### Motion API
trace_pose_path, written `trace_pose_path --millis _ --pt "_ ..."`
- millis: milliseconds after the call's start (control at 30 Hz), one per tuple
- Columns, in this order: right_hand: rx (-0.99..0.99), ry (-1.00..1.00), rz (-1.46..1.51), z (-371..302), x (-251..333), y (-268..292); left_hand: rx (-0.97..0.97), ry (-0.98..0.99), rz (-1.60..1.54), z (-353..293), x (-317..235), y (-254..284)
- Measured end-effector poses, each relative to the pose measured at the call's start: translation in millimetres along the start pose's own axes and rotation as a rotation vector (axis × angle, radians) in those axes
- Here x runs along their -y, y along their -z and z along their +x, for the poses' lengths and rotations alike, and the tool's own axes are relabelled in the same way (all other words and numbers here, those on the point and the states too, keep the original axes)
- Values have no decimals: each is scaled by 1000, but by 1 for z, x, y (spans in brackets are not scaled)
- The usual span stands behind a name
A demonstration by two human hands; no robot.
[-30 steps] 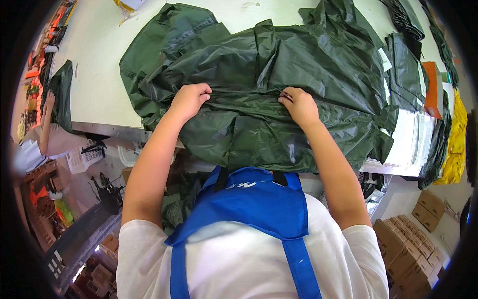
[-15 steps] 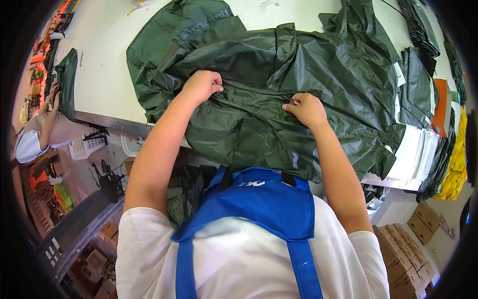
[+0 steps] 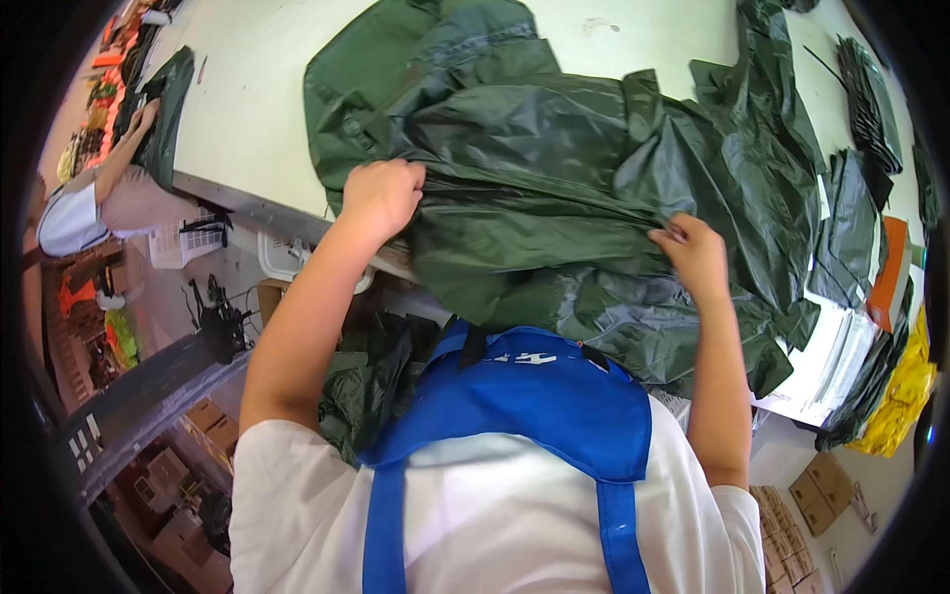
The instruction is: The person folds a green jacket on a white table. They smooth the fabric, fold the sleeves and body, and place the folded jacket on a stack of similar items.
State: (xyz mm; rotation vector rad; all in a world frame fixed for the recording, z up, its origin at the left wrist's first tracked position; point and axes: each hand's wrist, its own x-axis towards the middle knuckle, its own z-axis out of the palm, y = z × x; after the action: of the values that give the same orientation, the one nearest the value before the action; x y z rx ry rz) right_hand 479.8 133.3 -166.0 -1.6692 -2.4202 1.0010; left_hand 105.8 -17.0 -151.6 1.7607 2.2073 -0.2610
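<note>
A dark green, shiny waterproof garment, apparently a raincoat, lies crumpled across the white table in front of me. With my left hand I pinch its fabric at the left end of a long fold. My right hand pinches the same fold farther right, thumb and fingers pressed together. Between the two hands the cloth runs fairly taut in a line sloping down to the right. The garment's lower part hangs over the near table edge against my blue apron.
Folded dark green garments and an orange item lie at the right, near yellow material. Cardboard boxes stand below right. Another person's hand handles dark cloth at the far left, above a white basket.
My hands have moved farther apart, the right one going right and down, and the fold between them is stretched straighter. The whole view has shifted, with the garment appearing farther right.
</note>
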Motion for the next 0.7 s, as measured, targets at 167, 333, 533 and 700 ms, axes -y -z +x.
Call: trace_pose_path --millis 167,333,533,700 --pt "-192 116 -220 -24 19 25 -264 -19 -468 -76 -29 24" --pt "-80 771 318 -52 147 -2 -621 -287 -419 -104 -59 54" --pt "108 980 207 -45 189 -44 -1 14 -1640 -104 -23 19" --pt "105 981 147 -54 198 -47 232 290 -2239 -67 -7 3"
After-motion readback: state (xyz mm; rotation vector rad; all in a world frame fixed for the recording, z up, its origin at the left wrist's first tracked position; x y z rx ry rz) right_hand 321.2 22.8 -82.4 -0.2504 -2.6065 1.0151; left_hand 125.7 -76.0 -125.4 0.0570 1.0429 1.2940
